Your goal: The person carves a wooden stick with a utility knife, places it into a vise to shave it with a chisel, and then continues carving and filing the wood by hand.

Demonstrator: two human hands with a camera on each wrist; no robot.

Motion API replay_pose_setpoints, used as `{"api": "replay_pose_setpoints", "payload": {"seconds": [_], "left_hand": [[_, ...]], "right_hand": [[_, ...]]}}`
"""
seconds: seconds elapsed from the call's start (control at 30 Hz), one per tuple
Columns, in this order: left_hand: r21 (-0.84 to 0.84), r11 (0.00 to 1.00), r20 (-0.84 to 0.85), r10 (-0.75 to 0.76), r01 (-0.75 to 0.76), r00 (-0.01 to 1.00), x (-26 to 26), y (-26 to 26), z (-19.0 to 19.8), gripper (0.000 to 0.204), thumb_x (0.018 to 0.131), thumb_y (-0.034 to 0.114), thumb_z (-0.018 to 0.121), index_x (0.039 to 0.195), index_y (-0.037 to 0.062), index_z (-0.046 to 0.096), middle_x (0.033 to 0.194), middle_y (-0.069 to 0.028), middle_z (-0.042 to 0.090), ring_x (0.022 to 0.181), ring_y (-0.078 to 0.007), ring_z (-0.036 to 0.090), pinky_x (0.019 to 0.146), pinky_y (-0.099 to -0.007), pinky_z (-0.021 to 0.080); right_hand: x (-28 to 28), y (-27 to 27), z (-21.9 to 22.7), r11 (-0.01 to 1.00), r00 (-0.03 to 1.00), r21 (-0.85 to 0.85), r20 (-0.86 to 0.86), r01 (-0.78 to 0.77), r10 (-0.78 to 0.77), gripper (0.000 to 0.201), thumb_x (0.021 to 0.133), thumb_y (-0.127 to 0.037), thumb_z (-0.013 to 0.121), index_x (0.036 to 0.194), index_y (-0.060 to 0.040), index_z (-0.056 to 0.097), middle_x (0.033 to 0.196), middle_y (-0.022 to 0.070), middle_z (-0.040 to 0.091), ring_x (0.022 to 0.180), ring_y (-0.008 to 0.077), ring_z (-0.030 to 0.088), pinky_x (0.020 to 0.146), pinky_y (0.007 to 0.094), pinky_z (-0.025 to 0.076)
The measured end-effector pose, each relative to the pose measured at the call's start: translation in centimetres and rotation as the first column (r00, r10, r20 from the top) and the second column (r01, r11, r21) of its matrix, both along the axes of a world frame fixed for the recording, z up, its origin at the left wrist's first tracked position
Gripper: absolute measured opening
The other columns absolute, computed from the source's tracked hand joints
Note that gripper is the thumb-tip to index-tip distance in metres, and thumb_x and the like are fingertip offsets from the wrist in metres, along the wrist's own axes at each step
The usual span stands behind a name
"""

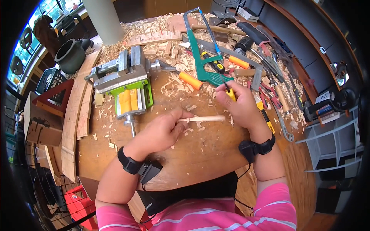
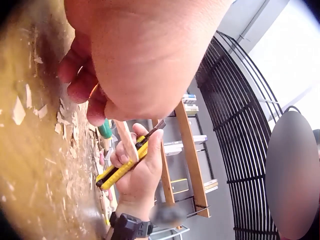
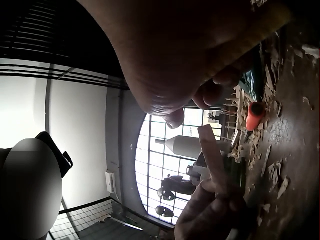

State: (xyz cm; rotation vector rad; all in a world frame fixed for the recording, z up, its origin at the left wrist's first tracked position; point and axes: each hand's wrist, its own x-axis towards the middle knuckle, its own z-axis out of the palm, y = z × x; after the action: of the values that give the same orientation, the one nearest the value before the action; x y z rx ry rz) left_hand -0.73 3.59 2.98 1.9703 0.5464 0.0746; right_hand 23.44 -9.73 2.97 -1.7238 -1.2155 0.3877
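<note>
My left hand (image 1: 162, 129) pinches a slim, pale wooden stick (image 1: 210, 119) above the workbench, its free end pointing right. My right hand (image 1: 242, 106), raised beyond that end, grips a yellow-and-black utility knife (image 1: 231, 94). In the left wrist view the knife (image 2: 117, 172) lies across the right palm with its blade (image 2: 159, 125) out past the thumb, and the stick (image 2: 127, 140) overlaps it. The right wrist view shows the flat face of the stick (image 3: 212, 155) rising from the left fingers (image 3: 202, 212); the right hand is dark there.
A metal vise (image 1: 119, 71) on a green base stands at the bench's left. Beyond the hands lie an orange-handled tool (image 1: 190, 80), a green hacksaw (image 1: 200, 65) and several hand tools among wood shavings. Another yellow-and-black knife (image 1: 267, 121) lies beside the right wrist. Long boards (image 1: 73, 123) line the left edge.
</note>
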Motion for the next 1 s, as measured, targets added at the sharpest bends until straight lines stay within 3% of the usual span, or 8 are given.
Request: {"api": "replay_pose_setpoints", "payload": {"seconds": [0.03,0.1,0.2,0.43,0.63,0.83,0.9,1.0], "left_hand": [[-0.002,1.000,-0.001,0.000,0.000,1.000,0.1,0.1,-0.5,0.025,0.104,0.013,0.062,0.128,0.0077,0.065,0.092,-0.0104,0.072,0.078,-0.0263,0.071,0.072,-0.0391,0.056],[0.404,0.915,0.197,-0.081,-0.006,0.977,0.1,0.5,-2.0,0.018,0.099,0.013,0.069,0.117,0.0087,0.072,0.095,-0.0137,0.073,0.086,-0.0357,0.071,0.077,-0.0436,0.057],[0.426,0.904,0.246,-0.082,-0.032,0.966,0.5,1.1,-2.2,0.017,0.093,0.010,0.074,0.110,0.0082,0.075,0.097,-0.0159,0.074,0.095,-0.0396,0.070,0.083,-0.0463,0.056],[0.447,0.893,0.176,-0.032,-0.051,0.984,0.3,1.3,-2.2,0.017,0.088,0.005,0.077,0.106,0.0049,0.075,0.096,-0.0164,0.074,0.092,-0.0371,0.071,0.082,-0.0424,0.055],[0.427,0.901,0.183,-0.012,-0.068,0.983,0.4,1.2,-2.3,0.014,0.087,0.003,0.077,0.101,0.0038,0.074,0.095,-0.0160,0.073,0.092,-0.0367,0.071,0.081,-0.0420,0.055],[0.420,0.904,0.162,0.003,-0.072,0.987,0.4,1.2,-2.5,0.016,0.086,0.002,0.078,0.102,0.0044,0.073,0.093,-0.0138,0.073,0.088,-0.0327,0.071,0.079,-0.0400,0.055],[0.386,0.902,0.230,0.112,-0.196,0.967,0.5,1.0,-2.4,0.018,0.087,0.003,0.080,0.103,0.0052,0.073,0.089,-0.0095,0.072,0.080,-0.0243,0.069,0.075,-0.0356,0.054],[0.328,0.887,0.236,0.255,-0.324,0.938,0.6,0.5,-1.6,0.023,0.084,0.002,0.082,0.104,0.0053,0.071,0.090,-0.0112,0.070,0.074,-0.0266,0.066,0.070,-0.0368,0.055]], "right_hand": [[-0.1,-0.1,0.0,0.997,0.998,-0.054,-0.015,-0.063,0.063,0.045,0.097,-0.044,0.077,0.115,-0.0036,0.072,0.091,0.0103,0.074,0.085,0.0184,0.068,0.080,0.0351,0.053],[-0.2,-0.1,0.2,0.978,0.984,-0.115,0.016,-0.173,0.176,0.040,0.093,-0.039,0.081,0.112,-0.0043,0.074,0.092,0.0149,0.075,0.086,0.0256,0.072,0.080,0.0384,0.054],[-0.5,-0.1,0.6,0.944,0.977,-0.283,0.077,-0.171,0.200,0.033,0.093,-0.028,0.082,0.108,-0.0014,0.071,0.096,0.0079,0.073,0.089,0.0148,0.066,0.082,0.0323,0.053],[-0.5,0.0,-0.3,0.906,0.929,-0.373,0.221,-0.202,0.298,0.041,0.090,-0.037,0.079,0.110,-0.0021,0.071,0.087,0.0219,0.071,0.084,0.0386,0.071,0.075,0.0443,0.054],[-0.8,0.1,-0.7,0.890,0.914,-0.414,0.255,-0.191,0.315,0.044,0.089,-0.039,0.079,0.111,-0.0021,0.071,0.090,0.0246,0.071,0.088,0.0453,0.070,0.074,0.0489,0.054],[-0.9,0.1,-0.7,0.890,0.922,-0.421,0.249,-0.174,0.298,0.047,0.091,-0.041,0.078,0.113,-0.0008,0.071,0.093,0.0262,0.072,0.090,0.0459,0.070,0.077,0.0484,0.055],[-1.0,0.0,-0.7,0.903,0.937,-0.398,0.226,-0.161,0.266,0.047,0.091,-0.041,0.078,0.113,-0.0002,0.071,0.094,0.0251,0.073,0.090,0.0428,0.072,0.077,0.0469,0.055],[-0.7,0.0,0.3,0.912,0.961,-0.380,0.158,-0.153,0.227,0.045,0.092,-0.038,0.079,0.114,0.0006,0.072,0.094,0.0218,0.074,0.089,0.0351,0.073,0.079,0.0428,0.055]]}}
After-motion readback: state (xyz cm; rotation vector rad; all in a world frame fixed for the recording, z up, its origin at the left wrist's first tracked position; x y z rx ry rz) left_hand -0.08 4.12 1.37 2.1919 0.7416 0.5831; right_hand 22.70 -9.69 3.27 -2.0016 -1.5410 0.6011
